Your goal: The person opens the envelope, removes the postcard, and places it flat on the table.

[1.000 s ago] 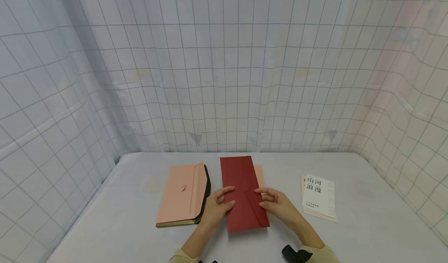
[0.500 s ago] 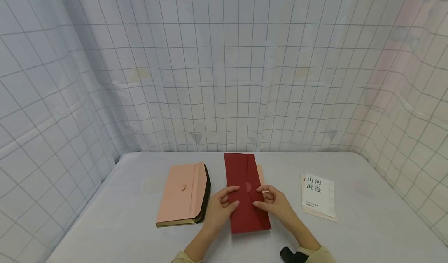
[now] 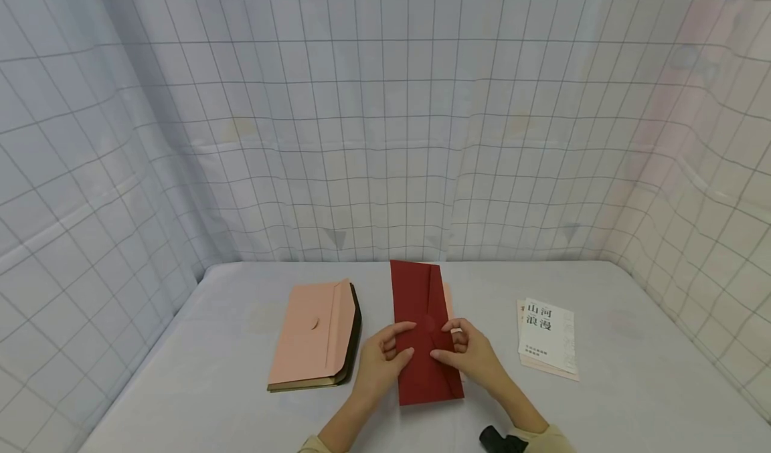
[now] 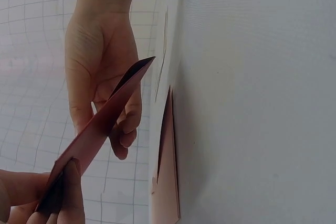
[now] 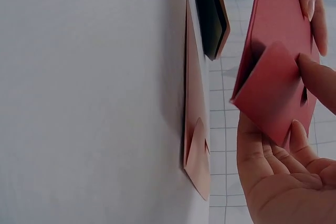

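Note:
A red envelope is held raised over the table, tilted, with its flap side facing the head camera. My left hand grips its left edge, thumb on the front. On the right edge, my right hand pinches the envelope beside the flap, thumb in front. In the right wrist view the flap's corner stands a little away from the body. Beneath lies a pink envelope on the table, mostly hidden in the head view. Behind the red envelope some fingers are out of sight.
A stack with a pink envelope on top and a dark one under it lies left of my left hand. At the right is a white card with Chinese characters, over another pale sheet. A gridded curtain stands behind the table.
The red envelope has shifted slightly right and turned so more of its flap and round seal area shows. Both hands moved with it, the right thumb sliding further inward over the front.

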The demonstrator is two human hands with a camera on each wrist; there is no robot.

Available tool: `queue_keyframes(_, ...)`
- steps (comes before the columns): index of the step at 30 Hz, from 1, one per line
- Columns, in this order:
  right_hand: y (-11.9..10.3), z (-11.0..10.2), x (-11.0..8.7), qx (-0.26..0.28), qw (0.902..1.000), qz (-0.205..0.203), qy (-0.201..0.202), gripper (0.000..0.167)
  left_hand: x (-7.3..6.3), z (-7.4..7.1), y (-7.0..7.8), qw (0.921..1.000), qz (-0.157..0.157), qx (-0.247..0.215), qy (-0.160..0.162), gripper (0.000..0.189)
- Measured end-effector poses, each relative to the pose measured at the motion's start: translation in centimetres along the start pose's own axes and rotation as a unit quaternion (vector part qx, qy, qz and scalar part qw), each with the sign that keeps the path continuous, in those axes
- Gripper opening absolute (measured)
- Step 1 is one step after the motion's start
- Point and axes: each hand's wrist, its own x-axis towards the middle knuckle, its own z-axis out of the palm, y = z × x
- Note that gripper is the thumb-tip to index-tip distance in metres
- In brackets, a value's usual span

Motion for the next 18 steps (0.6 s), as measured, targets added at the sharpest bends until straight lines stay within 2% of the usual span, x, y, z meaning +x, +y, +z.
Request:
queue_keyframes(8, -0.31, 0.30, -0.12, -0.051, 0.9982, -0.028, 0.015, 0.040, -0.07, -0.06, 0.16, 0.9999, -0.004, 0.012, 0.006, 0.038)
queue_keyframes(14, -0.42, 0.48, -0.16, -0.050, 0.9984, -0.019, 0.016, 0.046, -0.07, -0.11, 0.33, 1.0000, 0.002, 0.003, 0.001, 0.038)
queue_keyframes(18, -0.50, 0.49, -0.18, -0.056, 0.9978, -0.030, 0.021, 0.041, -0.03, -0.20, 0.41, 1.0000, 0.005, -0.006, -0.002, 0.039)
